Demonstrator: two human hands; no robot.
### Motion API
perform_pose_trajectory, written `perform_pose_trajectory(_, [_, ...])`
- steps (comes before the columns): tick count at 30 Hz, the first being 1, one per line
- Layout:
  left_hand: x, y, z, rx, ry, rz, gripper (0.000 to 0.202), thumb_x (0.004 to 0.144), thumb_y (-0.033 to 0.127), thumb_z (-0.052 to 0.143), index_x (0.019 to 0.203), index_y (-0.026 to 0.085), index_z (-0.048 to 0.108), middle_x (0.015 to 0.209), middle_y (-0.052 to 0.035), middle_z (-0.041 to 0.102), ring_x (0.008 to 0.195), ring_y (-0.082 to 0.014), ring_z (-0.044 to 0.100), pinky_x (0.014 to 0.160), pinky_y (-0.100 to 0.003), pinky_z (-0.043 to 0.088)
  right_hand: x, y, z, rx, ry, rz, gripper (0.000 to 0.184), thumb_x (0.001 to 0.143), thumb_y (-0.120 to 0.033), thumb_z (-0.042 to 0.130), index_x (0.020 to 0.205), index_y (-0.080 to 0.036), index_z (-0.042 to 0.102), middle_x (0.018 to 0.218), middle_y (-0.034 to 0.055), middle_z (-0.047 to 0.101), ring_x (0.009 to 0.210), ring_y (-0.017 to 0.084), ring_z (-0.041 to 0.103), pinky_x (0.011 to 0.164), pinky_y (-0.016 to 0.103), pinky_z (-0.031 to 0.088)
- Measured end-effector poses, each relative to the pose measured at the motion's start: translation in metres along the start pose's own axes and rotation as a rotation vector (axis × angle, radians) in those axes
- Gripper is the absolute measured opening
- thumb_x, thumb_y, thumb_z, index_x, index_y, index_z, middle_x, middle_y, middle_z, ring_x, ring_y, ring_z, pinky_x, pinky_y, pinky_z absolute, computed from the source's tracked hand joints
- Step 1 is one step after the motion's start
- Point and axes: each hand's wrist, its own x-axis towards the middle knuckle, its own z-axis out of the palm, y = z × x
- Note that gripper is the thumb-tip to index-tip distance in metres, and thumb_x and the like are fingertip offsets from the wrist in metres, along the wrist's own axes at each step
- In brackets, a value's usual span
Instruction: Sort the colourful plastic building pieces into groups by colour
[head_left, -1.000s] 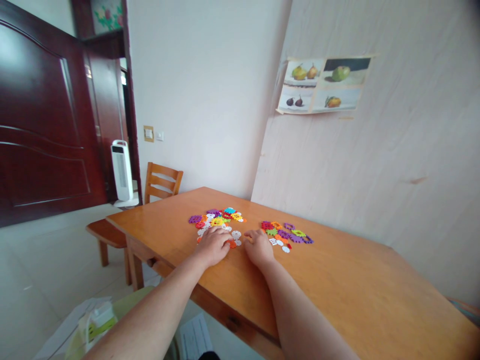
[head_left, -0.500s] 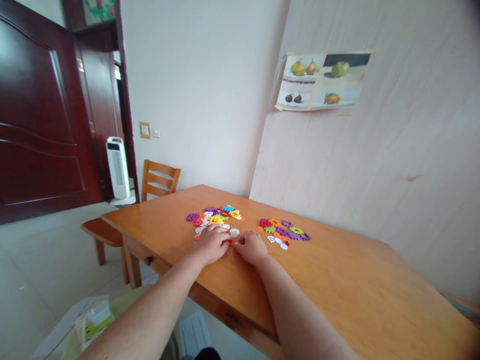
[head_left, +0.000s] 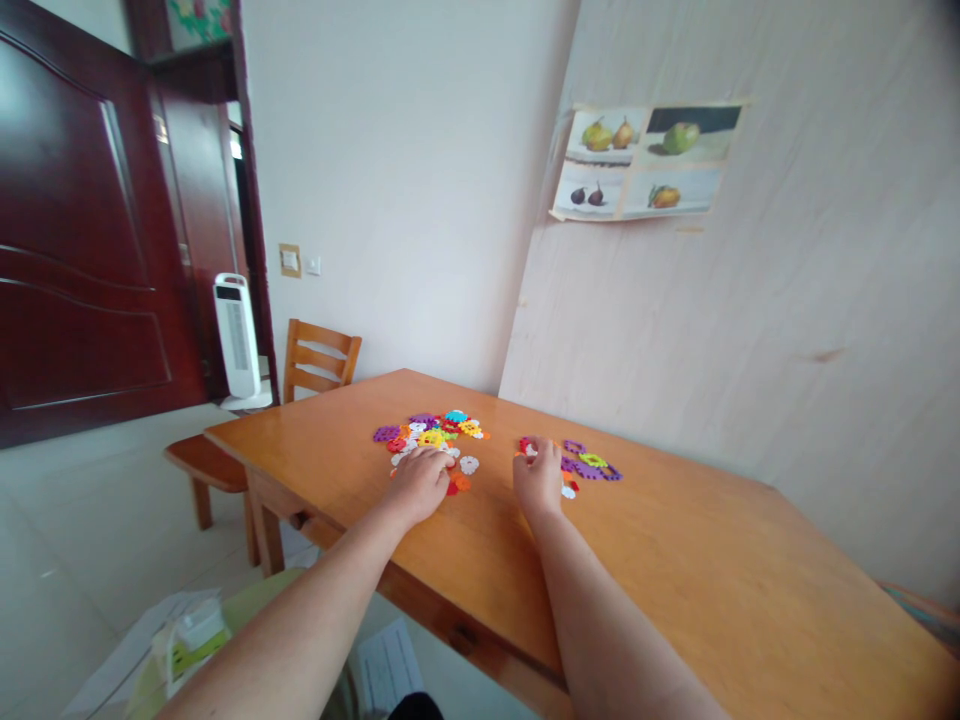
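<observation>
My left hand (head_left: 423, 486) lies over the near edge of the left pile of colourful plastic gear-shaped pieces (head_left: 431, 438), fingers apart and lowered. Beside its fingertips are orange and red pieces (head_left: 460, 482) and a white notched disc (head_left: 469, 465). My right hand (head_left: 538, 482) is over the left part of a second group of pieces, its fingers pinched on a small white piece (head_left: 532, 450). Purple gears (head_left: 585, 470) and a yellow-green frame-like piece (head_left: 592, 460) show to the right of it. The hand hides several pieces of that group.
Both groups lie on a wooden table (head_left: 675, 560) with a drawer front along its near edge. The wall stands behind the table. A wooden chair (head_left: 319, 358) is at the far left corner, and a stool (head_left: 206, 463) stands by the left side.
My right hand has moved right and slightly away from me, from beside my left hand to the right group, with the white piece. My left hand has shifted only slightly.
</observation>
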Motion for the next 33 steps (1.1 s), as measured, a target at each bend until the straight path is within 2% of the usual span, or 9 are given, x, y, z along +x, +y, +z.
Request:
perform_pose_trajectory(6, [-0.001,-0.001,0.0,0.021,0.017,-0.022,0.028,0.08,0.01,0.049,0.096,0.023,0.067,0.104,-0.0045,0.068,0.104,-0.021,0.055,0.095,-0.035,0.04,-0.022,-0.016,0.011,-0.099,-0.424,-0.272,0.027,0.085,-0.028,0.054,0.108,-0.027,0.068,0.106,0.0052,0.059,0.097,0.018,0.055,0.083,0.026,0.04])
perform_pose_trajectory(11, [-0.001,-0.001,0.0,0.03,-0.005,-0.011,0.023,0.078,0.009,0.051,0.088,0.023,0.067,0.1,-0.0037,0.067,0.103,-0.021,0.054,0.093,-0.036,0.04,-0.032,-0.029,0.014,-0.282,-0.55,-0.381,0.022,0.085,-0.039,0.057,0.095,-0.027,0.072,0.102,0.0075,0.06,0.099,0.022,0.052,0.082,0.03,0.039])
perform_pose_trajectory(16, [-0.001,0.001,-0.002,0.035,-0.01,-0.004,0.02,0.081,0.012,0.049,0.083,0.022,0.066,0.096,-0.0037,0.068,0.1,-0.0208,0.054,0.091,-0.035,0.041,-0.031,-0.028,0.014,-0.278,-0.538,-0.374,0.023,0.087,-0.038,0.054,0.087,-0.024,0.071,0.096,0.0077,0.062,0.094,0.021,0.055,0.075,0.028,0.039])
perform_pose_trajectory(20, [-0.001,0.001,-0.003,0.028,0.003,-0.01,0.018,0.08,0.013,0.051,0.081,0.023,0.066,0.095,-0.0038,0.067,0.098,-0.0211,0.054,0.089,-0.035,0.041,-0.024,-0.02,0.015,-0.168,-0.476,-0.206,0.02,0.087,-0.03,0.049,0.085,-0.021,0.067,0.086,0.0052,0.066,0.081,0.017,0.059,0.068,0.025,0.038])
perform_pose_trajectory(22, [-0.001,0.001,-0.003,0.019,0.003,-0.017,0.018,0.08,0.013,0.051,0.082,0.023,0.067,0.097,-0.0038,0.067,0.099,-0.0213,0.054,0.09,-0.036,0.041,-0.016,-0.013,0.013,-0.063,-0.397,-0.085,0.019,0.086,-0.03,0.048,0.087,-0.02,0.065,0.079,0.0038,0.066,0.074,0.017,0.059,0.064,0.025,0.038])
perform_pose_trajectory(25, [-0.001,0.001,-0.002,0.016,0.0,-0.037,0.02,0.08,0.013,0.051,0.083,0.023,0.068,0.099,-0.0035,0.068,0.1,-0.0215,0.054,0.092,-0.036,0.041,-0.005,-0.002,0.007,0.1,-0.168,0.068,0.025,0.085,-0.032,0.047,0.099,-0.018,0.061,0.08,0.0048,0.067,0.07,0.018,0.059,0.062,0.026,0.04])
perform_pose_trajectory(28, [-0.001,0.001,-0.002,0.027,0.007,-0.053,0.023,0.08,0.011,0.05,0.086,0.023,0.068,0.101,-0.0032,0.069,0.1,-0.0215,0.055,0.092,-0.036,0.041,0.0,0.004,0.002,0.193,-0.023,0.124,0.036,0.085,-0.033,0.045,0.115,-0.015,0.055,0.086,0.0057,0.067,0.072,0.018,0.06,0.064,0.026,0.042])
perform_pose_trajectory(30, [0.0,0.001,-0.003,0.039,0.013,-0.054,0.024,0.081,0.011,0.049,0.088,0.023,0.068,0.101,-0.0033,0.069,0.101,-0.0216,0.055,0.092,-0.036,0.041,-0.003,0.002,0.002,0.177,-0.088,0.054,0.033,0.086,-0.032,0.045,0.112,-0.017,0.058,0.088,0.0046,0.067,0.076,0.018,0.06,0.068,0.026,0.043])
perform_pose_trajectory(33, [0.0,0.002,-0.004,0.057,0.013,-0.074,0.025,0.081,0.012,0.048,0.09,0.023,0.068,0.1,-0.0043,0.069,0.099,-0.022,0.056,0.09,-0.036,0.041,-0.015,-0.011,0.007,0.095,-0.311,-0.147,0.024,0.086,-0.029,0.047,0.1,-0.022,0.066,0.09,0.0024,0.066,0.082,0.016,0.06,0.074,0.024,0.043])
